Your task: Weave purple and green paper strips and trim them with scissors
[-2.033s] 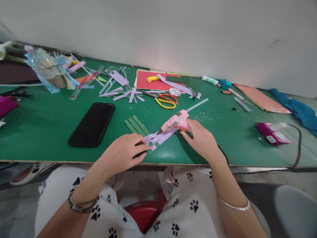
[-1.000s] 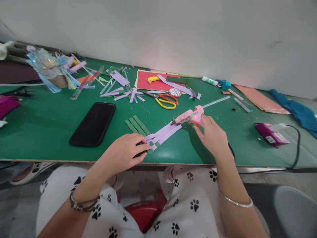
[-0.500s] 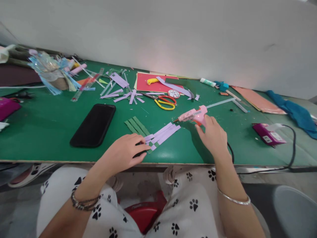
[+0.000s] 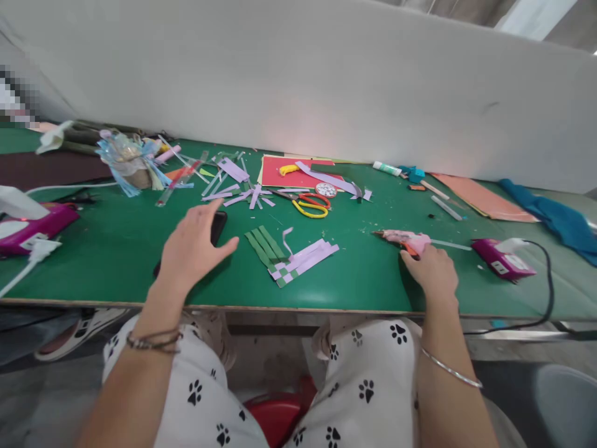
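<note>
A woven piece of green and lilac paper strips (image 4: 293,256) lies on the green table (image 4: 116,261) in front of me, with one lilac strip end curling up. My left hand (image 4: 193,246) hovers to its left, fingers spread and holding nothing, over a black phone (image 4: 215,225) that it partly hides. My right hand (image 4: 431,269) rests at the right, fingers curled on the handle of a pink glue gun (image 4: 405,239) that lies low on the table, nozzle pointing left.
Yellow and red scissors (image 4: 311,205), loose lilac strips (image 4: 242,196), a red paper sheet (image 4: 284,171) and a small round tin (image 4: 326,190) lie behind. A magenta box with a black cable (image 4: 501,260) sits right, another magenta device (image 4: 32,227) left. Blue ribbon bundle (image 4: 128,158) at back left.
My left hand lifted off the woven strips and moved left over the phone. My right hand carried the glue gun to the right and lowered it. The view tilted up.
</note>
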`<state>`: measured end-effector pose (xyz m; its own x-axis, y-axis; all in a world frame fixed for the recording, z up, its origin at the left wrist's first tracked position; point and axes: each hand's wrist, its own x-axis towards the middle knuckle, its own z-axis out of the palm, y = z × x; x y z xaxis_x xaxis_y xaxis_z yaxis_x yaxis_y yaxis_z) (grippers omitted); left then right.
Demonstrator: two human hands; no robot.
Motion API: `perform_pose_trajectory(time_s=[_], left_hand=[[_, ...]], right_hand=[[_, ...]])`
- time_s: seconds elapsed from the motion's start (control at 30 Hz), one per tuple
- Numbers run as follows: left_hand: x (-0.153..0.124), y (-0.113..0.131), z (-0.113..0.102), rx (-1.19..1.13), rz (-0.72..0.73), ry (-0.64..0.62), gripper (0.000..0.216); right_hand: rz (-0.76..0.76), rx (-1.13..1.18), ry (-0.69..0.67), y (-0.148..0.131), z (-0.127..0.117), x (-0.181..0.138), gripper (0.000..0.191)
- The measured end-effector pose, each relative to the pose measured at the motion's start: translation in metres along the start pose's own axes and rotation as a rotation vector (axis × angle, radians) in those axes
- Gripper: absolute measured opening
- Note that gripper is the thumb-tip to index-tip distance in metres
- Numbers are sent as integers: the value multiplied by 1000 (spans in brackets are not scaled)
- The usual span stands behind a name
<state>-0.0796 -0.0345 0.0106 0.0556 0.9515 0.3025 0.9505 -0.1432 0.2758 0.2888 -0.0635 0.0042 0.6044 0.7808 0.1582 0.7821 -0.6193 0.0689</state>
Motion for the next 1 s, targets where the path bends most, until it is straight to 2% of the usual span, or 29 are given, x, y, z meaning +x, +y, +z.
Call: perform_pose_trajectory(time_s=[0.07, 0.13, 0.2, 0.3, 0.37, 0.43, 0.47, 0.53, 0.6, 0.67, 0.77, 0.8, 0.9, 1.0], left_hand=[[13, -8, -2, 123, -203, -171, 80], [21, -15, 0, 147, -293, -268, 80], [24, -21, 5, 173, -266, -234, 74], [25, -34, 15, 192, -130, -140, 67], [27, -43, 21, 221, -84, -75, 65], [28, -44, 24, 251, 29, 49, 60], [27, -41, 24, 248, 114, 111, 57], [21, -26, 23, 201, 243, 187, 50], [9, -2, 21, 101, 293, 152, 47], [-7, 22, 22, 13, 389, 104, 46], [-28, 47, 30, -39, 650, 40, 24], [-32, 51, 34, -15, 695, 38, 20], [-36, 53, 41, 27, 727, 57, 17], [-34, 49, 44, 5, 712, 34, 19]], right_hand=[[-18, -25, 41, 2, 5, 1, 45], [-20, -22, 76, 4, 10, 2, 44], [-40, 2, 123, 8, 15, 2, 43], [-96, 46, 227, 13, 15, -1, 45], [-148, 114, 345, 10, 8, -5, 43], [-261, 260, 459, -1, -2, -10, 35], [-364, 357, 458, -9, -8, -13, 31], [-639, 543, 354, -32, -19, -18, 27], [-945, 608, 171, -57, -27, -22, 26], [-1148, 544, 29, -81, -30, -25, 25], [-1232, 366, -55, -106, -28, -24, 22], [-1244, 317, -65, -111, -27, -23, 21], [-1252, 244, -59, -119, -23, -20, 17], [-1249, 284, -27, -119, -22, -19, 15]])
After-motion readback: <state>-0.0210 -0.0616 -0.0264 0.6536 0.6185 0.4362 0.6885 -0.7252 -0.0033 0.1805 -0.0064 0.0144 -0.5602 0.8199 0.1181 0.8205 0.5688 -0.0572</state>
